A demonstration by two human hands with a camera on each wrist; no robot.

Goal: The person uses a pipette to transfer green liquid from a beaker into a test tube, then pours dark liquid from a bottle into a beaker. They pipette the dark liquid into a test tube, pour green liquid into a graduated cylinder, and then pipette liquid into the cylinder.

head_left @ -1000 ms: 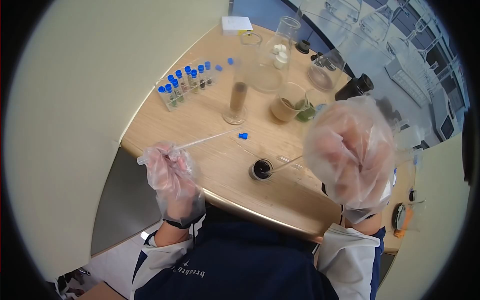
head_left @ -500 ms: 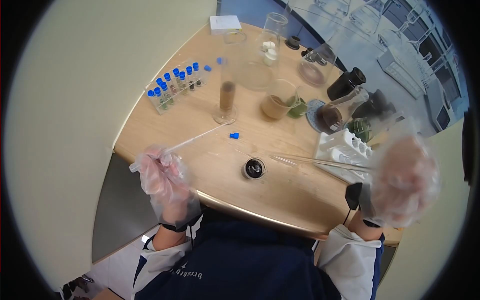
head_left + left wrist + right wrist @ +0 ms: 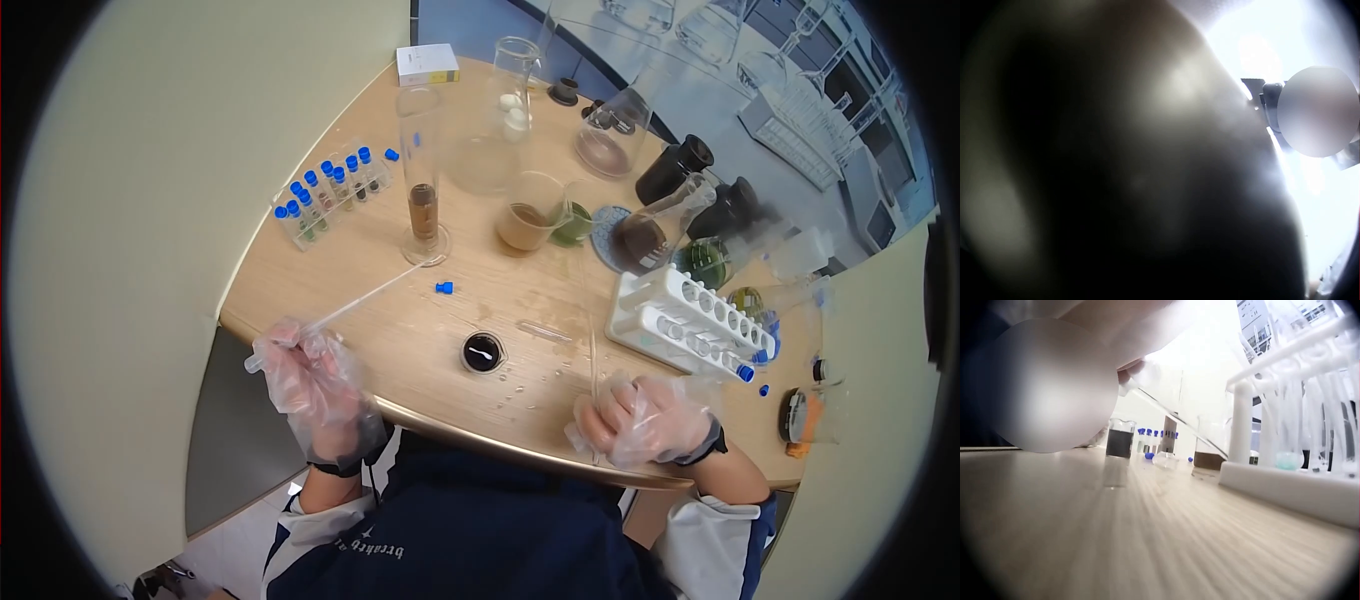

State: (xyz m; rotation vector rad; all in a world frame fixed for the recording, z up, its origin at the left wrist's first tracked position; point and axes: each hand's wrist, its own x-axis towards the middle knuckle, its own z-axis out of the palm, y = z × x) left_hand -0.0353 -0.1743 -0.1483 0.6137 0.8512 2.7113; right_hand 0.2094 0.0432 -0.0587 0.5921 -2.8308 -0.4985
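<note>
My left hand (image 3: 315, 385), in a clear plastic glove, grips a plastic dropper (image 3: 365, 300). The dropper's thin stem points up and right, its tip overlapping the foot of a graduated cylinder (image 3: 423, 210) in the head view. Gloved as well, my right hand (image 3: 645, 420) is low at the table's front edge, fingers curled around a thin clear glass rod (image 3: 1172, 412). A small beaker (image 3: 483, 352) of black liquid stands between the hands, apart from both. The left wrist view is dark and blurred.
A white test tube rack (image 3: 690, 325) stands beyond my right hand. A small clear glass tube (image 3: 545, 330) and a blue cap (image 3: 444, 288) lie on the wooden table (image 3: 420, 370). Blue-capped vials (image 3: 330, 190), beakers (image 3: 525, 225), flasks (image 3: 650, 235) and dark bottles (image 3: 675, 168) stand farther back.
My right hand drew the rod out of the black liquid, swung right, then came down and left to the table's front edge. My left hand keeps the dropper, nearly still.
</note>
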